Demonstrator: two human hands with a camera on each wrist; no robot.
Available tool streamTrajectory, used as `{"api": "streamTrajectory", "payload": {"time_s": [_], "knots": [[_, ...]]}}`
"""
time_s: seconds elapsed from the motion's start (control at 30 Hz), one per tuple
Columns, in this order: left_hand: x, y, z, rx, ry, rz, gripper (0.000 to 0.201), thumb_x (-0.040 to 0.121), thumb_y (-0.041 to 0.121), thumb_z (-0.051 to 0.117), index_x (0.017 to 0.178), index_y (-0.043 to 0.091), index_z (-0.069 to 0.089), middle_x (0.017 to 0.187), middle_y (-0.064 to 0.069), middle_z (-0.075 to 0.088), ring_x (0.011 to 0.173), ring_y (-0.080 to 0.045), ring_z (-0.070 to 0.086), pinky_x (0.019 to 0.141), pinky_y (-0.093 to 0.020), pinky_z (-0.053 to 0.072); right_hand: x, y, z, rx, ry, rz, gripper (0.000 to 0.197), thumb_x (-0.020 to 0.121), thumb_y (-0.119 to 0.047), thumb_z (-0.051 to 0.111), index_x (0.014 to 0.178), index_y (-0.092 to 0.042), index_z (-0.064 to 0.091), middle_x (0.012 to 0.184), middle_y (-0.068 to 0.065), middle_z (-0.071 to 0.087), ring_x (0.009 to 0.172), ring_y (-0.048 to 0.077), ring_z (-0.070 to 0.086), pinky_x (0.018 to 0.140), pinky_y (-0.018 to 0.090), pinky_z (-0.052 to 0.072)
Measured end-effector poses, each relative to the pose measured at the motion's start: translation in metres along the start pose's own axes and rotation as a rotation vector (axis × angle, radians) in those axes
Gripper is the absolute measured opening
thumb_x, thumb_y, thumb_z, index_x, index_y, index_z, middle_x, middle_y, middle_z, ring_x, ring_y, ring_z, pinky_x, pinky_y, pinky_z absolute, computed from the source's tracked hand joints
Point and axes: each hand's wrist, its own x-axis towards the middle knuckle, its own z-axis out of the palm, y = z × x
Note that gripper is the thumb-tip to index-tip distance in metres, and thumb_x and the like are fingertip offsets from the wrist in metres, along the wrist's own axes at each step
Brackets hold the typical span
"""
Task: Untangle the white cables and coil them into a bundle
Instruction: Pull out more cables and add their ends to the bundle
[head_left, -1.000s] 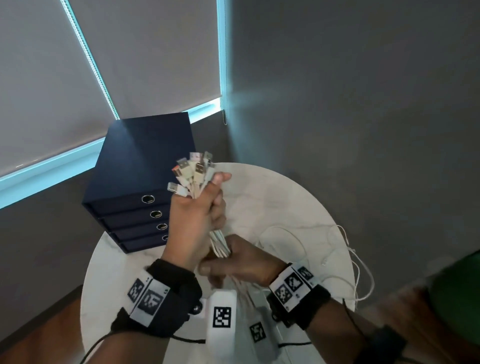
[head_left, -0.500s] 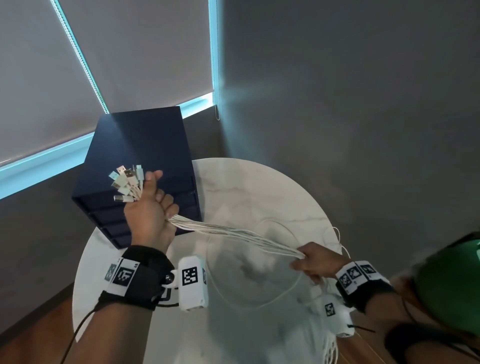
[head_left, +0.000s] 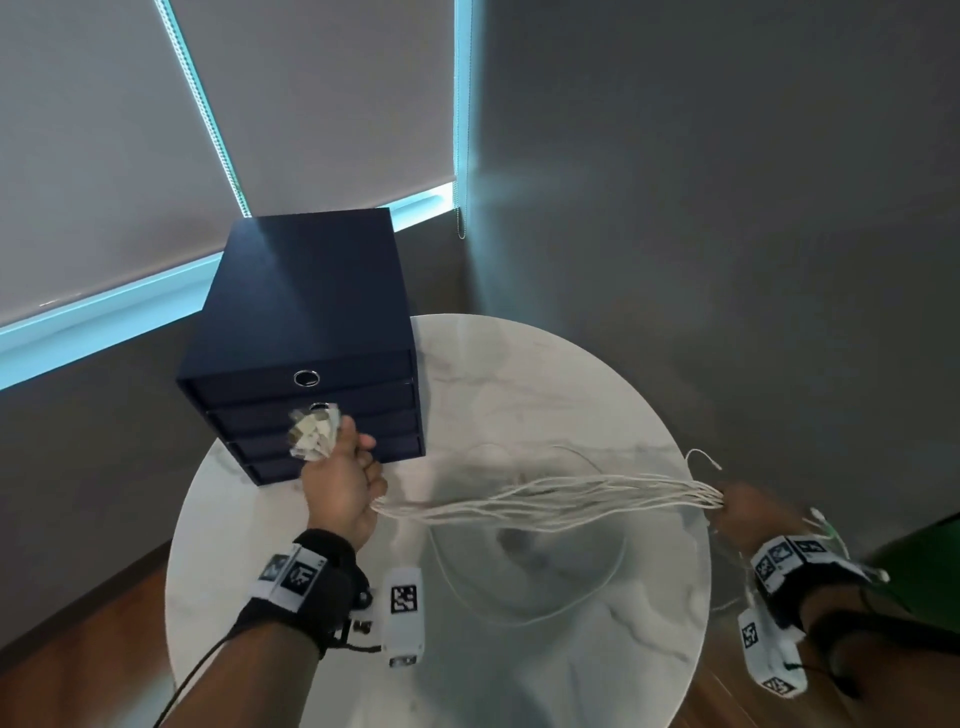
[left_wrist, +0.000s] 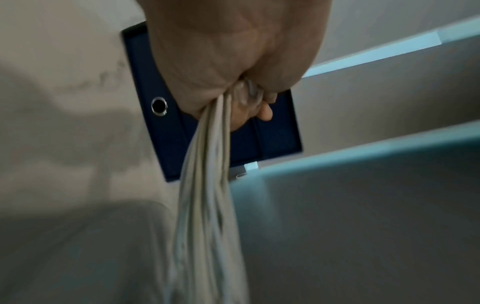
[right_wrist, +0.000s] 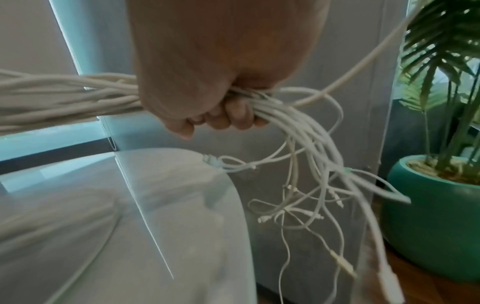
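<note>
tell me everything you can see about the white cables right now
The white cables are a bunch of thin, round, plastic-looking cords stretched roughly level above the round marble table. The left hand grips one end, plugs bunched above its fist. The right hand grips the other; beyond it, loose tails with small connectors dangle tangled past the table's edge.

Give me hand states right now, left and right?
Left hand: fist closed around the white cables just below their plug ends.
Right hand: fist closed around the same cables farther along.

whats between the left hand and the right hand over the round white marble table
In the head view, a loose span of white cables runs from the left hand to the right hand, above the round white marble table.
</note>
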Motion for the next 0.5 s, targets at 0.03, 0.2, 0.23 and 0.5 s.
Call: {"api": "streamTrajectory", "payload": {"time_s": [0.03, 0.2, 0.23, 0.5], "knots": [[-0.001, -0.007, -0.003, 0.078, -0.01, -0.01, 0.035, 0.102, 0.034, 0.056, 0.072, 0.016, 0.05, 0.048, 0.006, 0.041, 0.036, -0.006, 0.029, 0.035, -0.015, 0.019, -0.002, -0.003, 0.006, -0.039, 0.002, 0.005, 0.033, 0.095, -0.044, 0.041, 0.103, -0.024, 0.065, 0.106, 0.009, 0.071, 0.098, 0.031, 0.067, 0.088, 0.04, 0.051], [-0.006, -0.029, -0.021, 0.34, -0.071, -0.082, 0.043, 0.102, 0.03, 0.056, 0.065, 0.021, 0.035, 0.051, 0.002, 0.03, 0.039, -0.011, 0.023, 0.042, -0.018, 0.016, 0.001, -0.014, 0.051, -0.078, -0.088, -0.045, 0.021, 0.082, -0.036, 0.039, 0.068, -0.026, 0.051, 0.125, 0.011, 0.064, 0.109, 0.031, 0.063, 0.09, 0.037, 0.05], [-0.006, -0.03, -0.025, 0.343, -0.065, -0.099, 0.044, 0.102, 0.031, 0.056, 0.065, 0.022, 0.034, 0.05, 0.003, 0.029, 0.039, -0.011, 0.023, 0.042, -0.019, 0.016, 0.004, -0.016, 0.061, -0.088, -0.115, -0.047, 0.021, 0.083, -0.036, 0.037, 0.067, -0.027, 0.048, 0.112, 0.008, 0.069, 0.105, 0.031, 0.064, 0.089, 0.036, 0.05], [0.0, -0.026, -0.041, 0.38, -0.103, -0.089, 0.044, 0.101, 0.032, 0.057, 0.064, 0.019, 0.036, 0.05, 0.0, 0.029, 0.04, -0.016, 0.027, 0.05, -0.03, 0.035, 0.015, -0.029, 0.08, -0.082, -0.213, -0.043, 0.013, 0.092, -0.034, 0.05, 0.092, -0.03, 0.063, 0.107, 0.004, 0.071, 0.1, 0.029, 0.067, 0.082, 0.031, 0.05]]}}
